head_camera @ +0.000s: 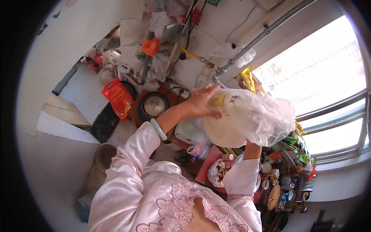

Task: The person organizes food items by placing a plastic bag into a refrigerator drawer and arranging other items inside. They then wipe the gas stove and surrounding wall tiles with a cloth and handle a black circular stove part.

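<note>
A large translucent plastic bag [258, 113], bearing some marks and with something yellow inside, is raised in front of me. Across its left side lies my left hand [204, 103], fingers spread and thumb against the plastic; whether it grips the bag is unclear. My right hand [251, 145] is under the bag's lower edge, mostly hidden by it, so its fingers do not show. A pale round shape [226, 134] shows at the bag's lower left; whether it is inside the bag is unclear. A bracelet [158, 129] circles my left wrist.
A round hotplate [155, 105] stands on a brown surface at the left, beside a red package [118, 98]. Below the bag, a red table [203, 171] carries an open bag of dry brown pieces [222, 171]. Dishes and jars crowd the right side. A metal pipe [249, 46] runs along the wall.
</note>
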Tool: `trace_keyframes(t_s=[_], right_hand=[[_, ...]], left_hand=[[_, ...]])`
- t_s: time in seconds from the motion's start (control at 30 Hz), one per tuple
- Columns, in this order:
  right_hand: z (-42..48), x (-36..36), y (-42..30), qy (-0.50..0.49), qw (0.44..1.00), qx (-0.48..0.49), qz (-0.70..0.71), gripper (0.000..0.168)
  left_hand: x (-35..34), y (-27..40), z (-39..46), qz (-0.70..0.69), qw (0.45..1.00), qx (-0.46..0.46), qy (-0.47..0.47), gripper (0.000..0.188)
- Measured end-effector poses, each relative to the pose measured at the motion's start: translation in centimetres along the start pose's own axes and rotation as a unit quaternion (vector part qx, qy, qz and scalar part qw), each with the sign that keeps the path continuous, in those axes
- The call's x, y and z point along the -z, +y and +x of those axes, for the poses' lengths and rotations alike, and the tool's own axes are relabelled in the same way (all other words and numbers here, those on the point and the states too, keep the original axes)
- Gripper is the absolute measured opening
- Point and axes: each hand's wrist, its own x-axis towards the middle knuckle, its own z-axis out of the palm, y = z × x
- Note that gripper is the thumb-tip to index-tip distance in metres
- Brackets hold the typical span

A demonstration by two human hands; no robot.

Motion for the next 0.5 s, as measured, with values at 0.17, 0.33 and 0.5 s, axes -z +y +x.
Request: trace_keyframes(t_s=[0.17, 0.33, 0.5], right_hand=[[-0.9, 1.7, -1.6, -0.022, 0.999, 0.005, 0.023, 0.056], [-2.0, 1.4, -1.2, -0.057, 0.996, -0.013, 0.062, 0.054], [-3.1, -1.3, 0.0, -0.108, 0.986, -0.054, 0.113, 0.053]], left_hand=[[-0.2, 3.0, -1.5, -0.124, 0.991, -0.016, 0.050, 0.033], [-1.2, 5.9, -4.5, -0.016, 0.981, -0.107, 0.160, 0.010], [-2.4, 8.5, -7.3, -0.039, 0.981, -0.052, 0.182, 0.005]])
